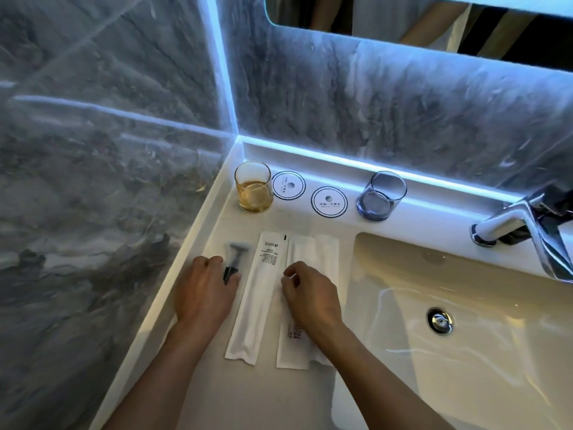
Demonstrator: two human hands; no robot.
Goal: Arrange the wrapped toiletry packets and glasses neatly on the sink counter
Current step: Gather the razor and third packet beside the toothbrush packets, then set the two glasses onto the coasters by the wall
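Note:
Three long wrapped packets lie side by side on the white counter [217, 221]. The leftmost is a clear razor packet [236, 254]; my left hand [204, 293] rests flat on its lower part. A white printed packet [262, 293] lies in the middle, untouched. My right hand [310, 293] presses with curled fingers on the rightmost white packets [313, 249], which overlap near the basin edge. An amber glass [253, 187] stands upright at the back left. A blue-tinted glass [380, 196] stands upright further right.
Two round paper coasters [288, 185] [329, 201] lie between the glasses. The sink basin [465, 305] with its drain [439, 321] lies to the right, a chrome faucet [511, 225] behind it. Marble walls close the left and back. A mirror [403, 20] hangs above.

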